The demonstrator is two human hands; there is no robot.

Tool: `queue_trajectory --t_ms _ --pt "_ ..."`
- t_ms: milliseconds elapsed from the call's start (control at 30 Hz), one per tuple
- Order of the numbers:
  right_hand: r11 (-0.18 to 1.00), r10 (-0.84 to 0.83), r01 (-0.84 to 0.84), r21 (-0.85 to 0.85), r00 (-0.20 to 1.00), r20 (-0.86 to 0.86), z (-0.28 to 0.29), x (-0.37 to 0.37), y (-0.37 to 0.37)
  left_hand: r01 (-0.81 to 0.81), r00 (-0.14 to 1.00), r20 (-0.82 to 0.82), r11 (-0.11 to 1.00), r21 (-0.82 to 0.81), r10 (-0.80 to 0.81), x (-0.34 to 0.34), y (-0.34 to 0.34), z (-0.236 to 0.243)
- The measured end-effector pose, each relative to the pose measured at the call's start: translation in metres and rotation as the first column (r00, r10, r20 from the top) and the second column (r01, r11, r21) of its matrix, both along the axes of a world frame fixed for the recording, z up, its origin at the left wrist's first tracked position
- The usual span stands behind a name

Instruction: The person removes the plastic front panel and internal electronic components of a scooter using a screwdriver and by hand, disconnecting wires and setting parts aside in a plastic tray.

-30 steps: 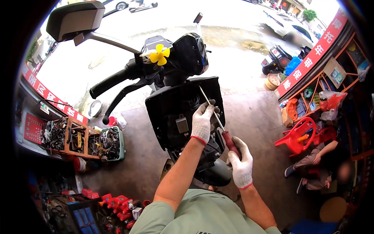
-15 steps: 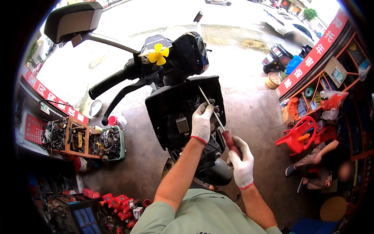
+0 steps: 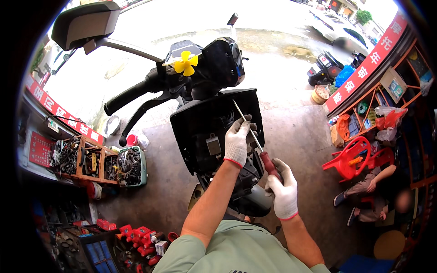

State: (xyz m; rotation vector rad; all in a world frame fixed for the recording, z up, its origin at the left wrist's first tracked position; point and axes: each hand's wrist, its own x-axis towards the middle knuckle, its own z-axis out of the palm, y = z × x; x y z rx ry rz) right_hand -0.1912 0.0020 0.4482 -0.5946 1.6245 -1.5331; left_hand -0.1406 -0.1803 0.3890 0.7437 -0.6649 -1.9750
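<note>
A long screwdriver (image 3: 269, 164) with a dark red handle slants across the opened black front panel (image 3: 187, 125) of a scooter. My left hand (image 3: 236, 144), in a white knit glove, is closed around the middle of its metal shaft. My right hand (image 3: 284, 193), gloved too, grips the handle at the lower right. The shaft's tip points up and left, over the panel's dark inside. Whether it touches anything there, I cannot tell. A small silver box (image 3: 213, 144) shows inside the panel, just left of my left hand.
The scooter's handlebar (image 3: 132, 97), mirror (image 3: 85, 25) and yellow fan-shaped ornament (image 3: 185, 63) stand beyond the panel. Tool trays (image 3: 93, 166) are at the left, red parts (image 3: 142, 239) at the lower left. A seated person (image 3: 371, 184) and red plastic chair (image 3: 348, 159) are at the right.
Both hands keep nearly the same hold and place on the screwdriver. The view has shifted very slightly.
</note>
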Motion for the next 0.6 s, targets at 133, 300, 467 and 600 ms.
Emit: queue_trajectory --t_ms 133,300,467,600 --pt "0.989 0.146 -0.074 -0.126 0.561 0.815 0.014 -0.026 -0.002 0.060 0.997 0.060 0.998 -0.025 -0.058 0.006 0.009 0.007" --pt "0.956 0.289 -0.293 -0.002 0.941 0.175 0.021 -0.035 -0.008 0.202 0.977 0.094 0.975 -0.093 -0.193 0.011 0.033 0.002" --pt "0.983 0.177 -0.138 0.121 0.540 -0.823 0.010 -0.014 -0.010 0.292 0.949 0.174 0.942 -0.165 -0.264 0.013 0.052 0.007" --pt "0.996 0.085 -0.081 0.035 0.988 -0.129 0.014 -0.012 0.000 0.283 0.958 0.099 0.944 -0.169 -0.269 0.012 0.054 0.004"
